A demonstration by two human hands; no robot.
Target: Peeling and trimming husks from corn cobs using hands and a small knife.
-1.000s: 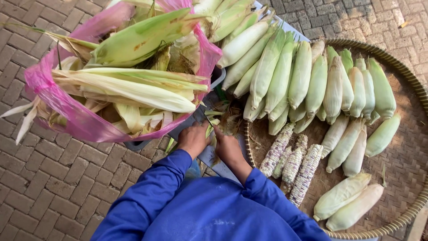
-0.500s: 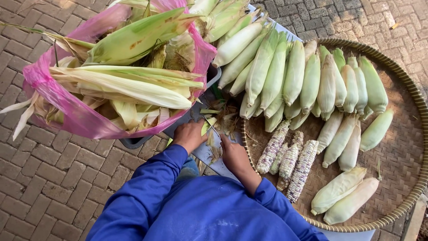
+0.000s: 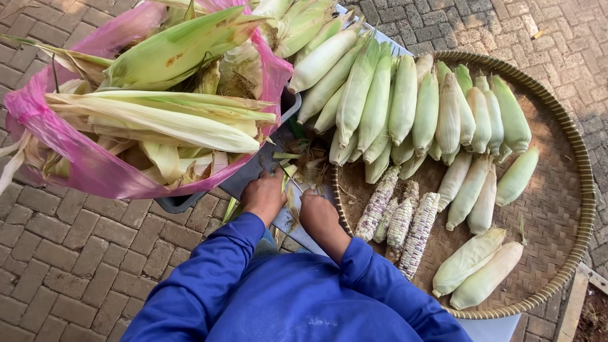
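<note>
My left hand (image 3: 265, 197) & right hand (image 3: 318, 214) pinch a corn husk strip (image 3: 286, 185) between them, just beside the round basket (image 3: 573, 209) w/ corn ears (image 3: 405, 101). Pink bag (image 3: 82, 164) sits left.

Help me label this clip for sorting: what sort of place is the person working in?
Probably an outdoor yard or street-side spot for preparing corn. The ground is brick paving, a round woven tray holds ears of corn, and a pink bag of husks sits beside both hands, left and right.
</note>
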